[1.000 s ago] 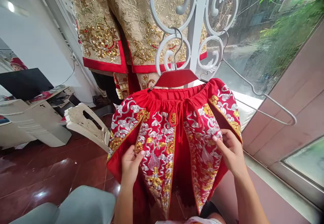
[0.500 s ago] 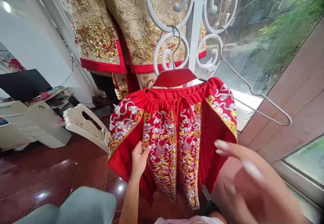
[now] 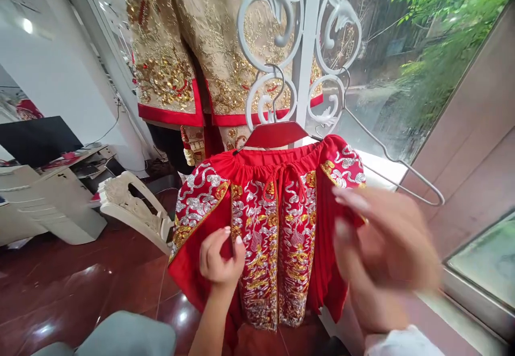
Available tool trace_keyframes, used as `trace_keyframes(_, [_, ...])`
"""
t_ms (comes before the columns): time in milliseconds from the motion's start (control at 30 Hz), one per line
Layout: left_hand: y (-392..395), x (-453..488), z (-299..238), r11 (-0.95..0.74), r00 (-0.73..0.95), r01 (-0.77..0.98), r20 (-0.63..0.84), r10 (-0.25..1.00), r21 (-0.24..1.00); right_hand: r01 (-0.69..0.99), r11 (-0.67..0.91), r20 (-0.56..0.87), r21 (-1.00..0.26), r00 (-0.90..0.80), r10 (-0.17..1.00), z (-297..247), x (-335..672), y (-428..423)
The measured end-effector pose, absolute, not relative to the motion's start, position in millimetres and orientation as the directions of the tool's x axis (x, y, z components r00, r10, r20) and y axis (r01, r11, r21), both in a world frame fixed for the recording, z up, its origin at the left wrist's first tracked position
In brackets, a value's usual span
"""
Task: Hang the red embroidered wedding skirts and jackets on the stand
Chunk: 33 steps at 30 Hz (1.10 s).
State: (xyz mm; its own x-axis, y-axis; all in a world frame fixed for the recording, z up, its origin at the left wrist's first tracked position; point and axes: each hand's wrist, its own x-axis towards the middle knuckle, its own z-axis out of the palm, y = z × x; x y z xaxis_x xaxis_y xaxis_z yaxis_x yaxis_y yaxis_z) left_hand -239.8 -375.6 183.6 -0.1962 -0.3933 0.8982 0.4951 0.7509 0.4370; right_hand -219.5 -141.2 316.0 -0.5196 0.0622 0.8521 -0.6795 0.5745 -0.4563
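Left hand [image 3: 221, 257] curls on the red skirt [image 3: 277, 227], pinching a fold. Right hand [image 3: 378, 243], blurred, hangs loose-fingered before the skirt's right edge.

a: where does the skirt [image 3: 273, 222] hang?
b: on a hanger [image 3: 276, 133] hooked in the stand [image 3: 308, 50], before the robe [image 3: 193, 50]. the left hand [image 3: 221, 257] holds its front panel; the right hand [image 3: 382, 243] is before its right edge.
a: and beside it?
b: chair [image 3: 132, 206] left, wire hanger [image 3: 398, 168] right.
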Motion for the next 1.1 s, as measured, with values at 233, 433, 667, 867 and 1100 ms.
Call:
trace_keyframes(233, [-310.6,-267.8,276.1,0.811,-0.652,0.269,0.718,-0.243,0.519,-0.362,0.813,0.684,-0.455,-0.727,0.059,312.0,-303.1,-189.4])
trace_keyframes(433, [-315.8,-273.1,293.5,0.804,-0.704,0.267,0.677,-0.213,0.531,-0.427,0.802,0.663,-0.417,-0.747,-0.053,305.6,-294.4,-176.4])
trace_keyframes(667, [-335.3,-262.1,293.6,0.089,-0.805,0.555,0.561,-0.194,0.827,-0.592,0.206,0.591,-0.779,-0.803,-0.073,305.5,-291.5,-140.3])
trace_keyframes(867, [-331.8,-265.0,300.8,-0.230,-0.736,0.667,0.578,-0.352,0.709,-0.652,-0.067,0.622,-0.755,-0.745,0.242,311.3,-303.7,-146.2])
trace_keyframes(1100, [-332.6,-273.4,323.9,-0.546,-0.769,0.604,0.604,-0.209,0.581,-0.665,-0.164,0.653,-0.728,-0.746,0.126,328.1,-312.2,-144.0])
